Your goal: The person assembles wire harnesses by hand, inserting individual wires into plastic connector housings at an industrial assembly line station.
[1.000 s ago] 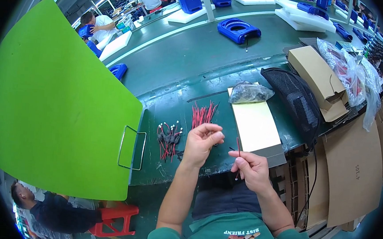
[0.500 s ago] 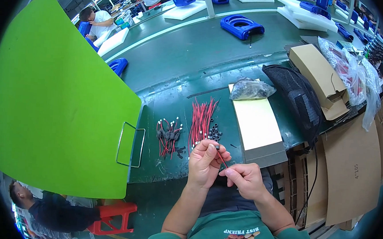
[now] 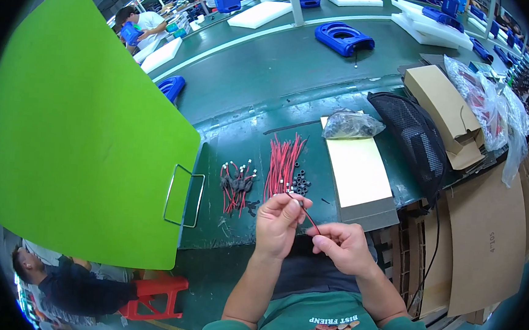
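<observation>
A thin red-and-black wire (image 3: 311, 219) is stretched between my two hands above the near edge of the green table. My left hand (image 3: 277, 224) pinches it between thumb and fingers, with a small dark piece showing at the fingertips. Lower and to the right, my right hand (image 3: 343, 247) grips the wire's other part. Just beyond my left hand lies a bundle of red wires (image 3: 284, 163) with white connectors. Small black rings (image 3: 302, 183) are scattered along its right side. Farther left sits a group of wires with black lumps (image 3: 236, 187) on them.
A large green panel (image 3: 89, 134) with a wire handle rises on the left. To the right are a pale sheet on a board (image 3: 359, 171), a plastic bag (image 3: 350, 125), a black mesh bag (image 3: 411, 132) and cardboard boxes (image 3: 443, 110). A blue housing (image 3: 344, 39) lies beyond.
My hands are slightly farther apart, and more wire shows between them. A bit of wire now pokes out past my left fingertips. The view has shifted slightly.
</observation>
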### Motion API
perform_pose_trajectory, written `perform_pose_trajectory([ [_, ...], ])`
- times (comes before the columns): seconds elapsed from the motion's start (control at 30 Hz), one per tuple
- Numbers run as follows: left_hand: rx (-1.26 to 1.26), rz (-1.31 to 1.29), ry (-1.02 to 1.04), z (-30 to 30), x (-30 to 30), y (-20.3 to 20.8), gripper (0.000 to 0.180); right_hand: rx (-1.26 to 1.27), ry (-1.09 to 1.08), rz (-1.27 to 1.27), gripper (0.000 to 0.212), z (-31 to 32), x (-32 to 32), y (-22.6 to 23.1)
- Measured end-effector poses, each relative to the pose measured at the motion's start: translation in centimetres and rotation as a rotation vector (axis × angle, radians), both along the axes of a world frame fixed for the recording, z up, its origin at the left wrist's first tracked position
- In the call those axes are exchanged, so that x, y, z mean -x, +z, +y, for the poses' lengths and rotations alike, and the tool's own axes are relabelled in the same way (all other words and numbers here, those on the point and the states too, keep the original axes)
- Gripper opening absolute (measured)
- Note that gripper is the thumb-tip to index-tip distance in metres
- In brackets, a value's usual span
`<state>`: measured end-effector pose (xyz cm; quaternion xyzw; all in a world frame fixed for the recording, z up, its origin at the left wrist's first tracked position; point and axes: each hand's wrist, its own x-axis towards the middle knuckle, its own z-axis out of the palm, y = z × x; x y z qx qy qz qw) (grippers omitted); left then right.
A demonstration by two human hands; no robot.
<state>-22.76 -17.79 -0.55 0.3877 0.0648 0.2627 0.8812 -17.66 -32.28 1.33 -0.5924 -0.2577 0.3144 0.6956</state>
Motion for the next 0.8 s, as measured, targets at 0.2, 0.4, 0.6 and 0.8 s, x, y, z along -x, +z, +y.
perform_pose_trajectory([
  [0.2,-0.046,0.144,-0.329,0.0,1.1,0.5,0.010,-0.087,-0.050,0.115,0.018,-0.5,-0.2,-1.2],
  [0.4,-0.291,0.395,-0.548,-1.4,1.5,1.0,0.013,-0.249,-0.146,-0.078,0.014,-0.8,-1.1,-1.8],
  [0.6,-0.144,0.340,-0.498,-1.7,2.2,0.3,0.015,-0.230,-0.249,0.080,0.010,-1.0,-1.6,-0.6],
  [0.8,-0.015,0.281,-0.523,-1.8,2.4,0.5,0.009,-0.353,-0.258,0.160,0.012,-0.8,-1.8,-0.5],
])
